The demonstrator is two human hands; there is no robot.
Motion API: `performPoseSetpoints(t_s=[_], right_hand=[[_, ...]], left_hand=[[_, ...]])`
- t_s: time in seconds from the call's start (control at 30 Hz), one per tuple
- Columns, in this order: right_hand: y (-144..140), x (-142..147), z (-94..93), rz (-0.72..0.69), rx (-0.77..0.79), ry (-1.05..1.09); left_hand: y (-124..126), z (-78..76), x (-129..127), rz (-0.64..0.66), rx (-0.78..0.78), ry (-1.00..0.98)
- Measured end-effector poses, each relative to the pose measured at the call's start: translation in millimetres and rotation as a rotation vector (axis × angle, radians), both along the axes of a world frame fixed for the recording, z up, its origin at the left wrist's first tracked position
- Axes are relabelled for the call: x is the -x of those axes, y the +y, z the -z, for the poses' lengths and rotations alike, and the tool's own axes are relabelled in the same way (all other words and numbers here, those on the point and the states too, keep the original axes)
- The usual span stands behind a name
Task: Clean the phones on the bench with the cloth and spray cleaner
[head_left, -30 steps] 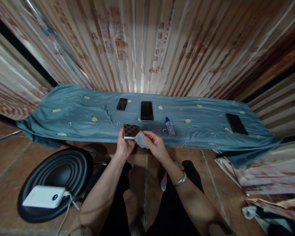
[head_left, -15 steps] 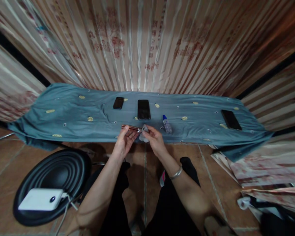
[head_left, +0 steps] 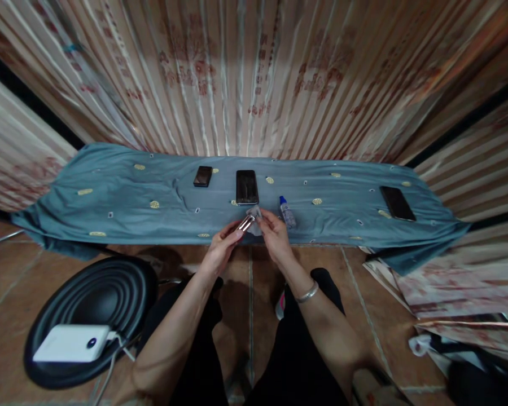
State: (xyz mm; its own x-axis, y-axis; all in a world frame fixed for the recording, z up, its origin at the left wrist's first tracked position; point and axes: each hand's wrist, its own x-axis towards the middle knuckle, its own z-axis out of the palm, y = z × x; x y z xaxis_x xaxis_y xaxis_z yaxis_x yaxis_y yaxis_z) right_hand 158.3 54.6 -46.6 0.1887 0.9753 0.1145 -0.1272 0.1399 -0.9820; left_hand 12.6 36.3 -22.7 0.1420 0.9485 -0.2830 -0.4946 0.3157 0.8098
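My left hand (head_left: 222, 248) is closed around a slim, shiny copper-coloured object (head_left: 246, 223), tilted up to the right; its exact kind does not show. In my right hand (head_left: 275, 232) I pinch a thin, crumpled grey-white cloth or wipe (head_left: 254, 226), which touches the object's far end. Just beyond my hands a black smartphone (head_left: 247, 187) lies flat on the blue cloth cover (head_left: 178, 217). A small clear bottle with a blue cap (head_left: 287, 213) lies to the right of my right hand.
A smaller dark rectangular device (head_left: 202, 176) lies left of the phone, and another black phone (head_left: 397, 203) lies far right. Below left, a white power bank (head_left: 71, 343) with a cable rests on a round black ridged stool (head_left: 139, 276). Curtains (head_left: 237, 79) hang behind.
My left hand has turned the shiny object from nearly level to sloping up rightward. My right hand has shifted slightly right and up, with the wipe now around the object's upper end.
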Motion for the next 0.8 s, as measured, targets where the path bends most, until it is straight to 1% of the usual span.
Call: performPoseSetpoints(t_s=[0.17,0.23,0.3,0.37,0.43,0.53,0.6,0.8], right_hand=[[-8.4,4.5,-4.3,0.059,-0.089,-0.294],[-12.0,4.8,-8.6,0.057,-0.129,-0.393],[-13.1,2.4,-12.5,0.061,-0.149,-0.468],[-10.9,-2.0,-14.5,0.080,-0.141,-0.509],[-7.0,-6.6,-13.7,0.104,-0.128,-0.503],[-3.4,-9.0,-10.3,0.136,-0.142,-0.433],[-5.1,-7.3,-9.8,0.139,-0.171,-0.434],[-18.4,1.7,-19.3,0.070,-0.315,-0.701]], left_hand=[[-4.6,7.0,-7.5,0.064,-0.038,0.087],[-6.8,8.2,-10.7,0.077,-0.041,0.065],[-8.4,6.5,-12.6,0.071,-0.024,-0.008],[-9.0,2.3,-12.8,0.045,0.018,-0.107],[-8.9,-2.8,-11.8,0.022,0.074,-0.186],[-8.5,-8.2,-11.0,0.024,0.158,-0.225],[-9.0,-9.6,-12.4,0.028,0.198,-0.233],[-12.8,-9.5,-20.7,0.002,0.228,-0.282]])
